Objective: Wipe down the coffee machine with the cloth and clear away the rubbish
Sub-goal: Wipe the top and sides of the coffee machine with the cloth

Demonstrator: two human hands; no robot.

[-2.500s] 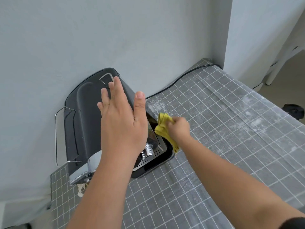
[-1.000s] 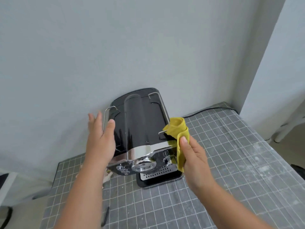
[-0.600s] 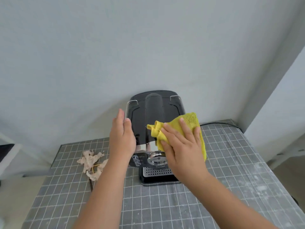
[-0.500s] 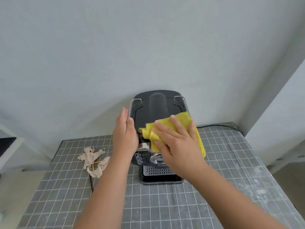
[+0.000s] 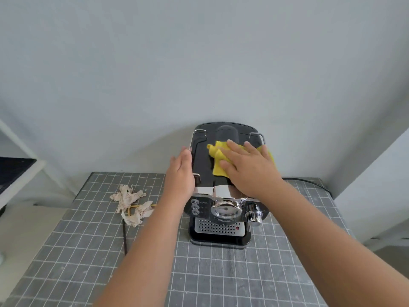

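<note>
A black and chrome coffee machine [image 5: 223, 209] stands against the wall on a grey gridded table [image 5: 212, 273]. My right hand [image 5: 247, 171] lies flat on the machine's black top and presses a yellow cloth [image 5: 218, 159] onto it. My left hand [image 5: 180, 173] rests flat against the machine's left side, fingers straight, holding nothing. Crumpled beige paper rubbish [image 5: 130, 203] lies on the table to the left of the machine, with a thin yellow stick among it.
A thin dark stick [image 5: 124, 237] lies on the table below the rubbish. A black power cable [image 5: 309, 181] runs along the table's far right edge. A white shelf frame [image 5: 20, 173] stands off the table at the left. The wall is right behind the machine.
The view swung from the machine's side to its front. My right hand moved the cloth from the right side up onto the top and then toward the back. My left hand stays on the left side.
</note>
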